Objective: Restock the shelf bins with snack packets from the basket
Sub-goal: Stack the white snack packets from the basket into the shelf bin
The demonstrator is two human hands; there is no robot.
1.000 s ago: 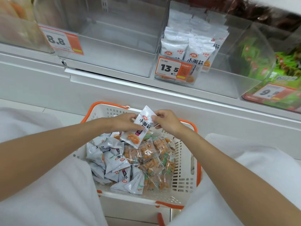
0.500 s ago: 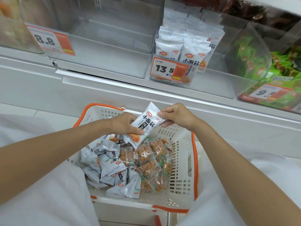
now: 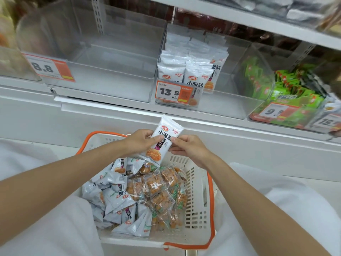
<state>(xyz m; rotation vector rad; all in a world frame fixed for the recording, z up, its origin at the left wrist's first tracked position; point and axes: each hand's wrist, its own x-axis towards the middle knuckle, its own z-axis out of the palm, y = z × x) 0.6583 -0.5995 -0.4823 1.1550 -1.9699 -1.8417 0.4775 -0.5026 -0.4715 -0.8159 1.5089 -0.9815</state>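
A white snack packet (image 3: 167, 136) with dark print and an orange food picture is held upright over the basket's far rim. My left hand (image 3: 141, 141) grips its left edge and my right hand (image 3: 188, 147) pinches its right edge. Below them the white basket (image 3: 198, 204) with orange handles holds several white packets (image 3: 114, 198) on the left and clear orange-snack packets (image 3: 156, 187) on the right. On the shelf above, the clear bin (image 3: 221, 108) with the 13.5 price tag holds rows of matching white packets (image 3: 186, 71).
A clear bin (image 3: 110, 85) tagged 8.8 stands to the left with nothing in it. Green packets (image 3: 287, 91) fill a bin at the right, tagged 9.9. A white shelf ledge (image 3: 129, 115) runs between basket and bins. An upper shelf overhangs.
Both hands lifted the white packet up from the basket toward the shelf, turning it from tilted to nearly upright.
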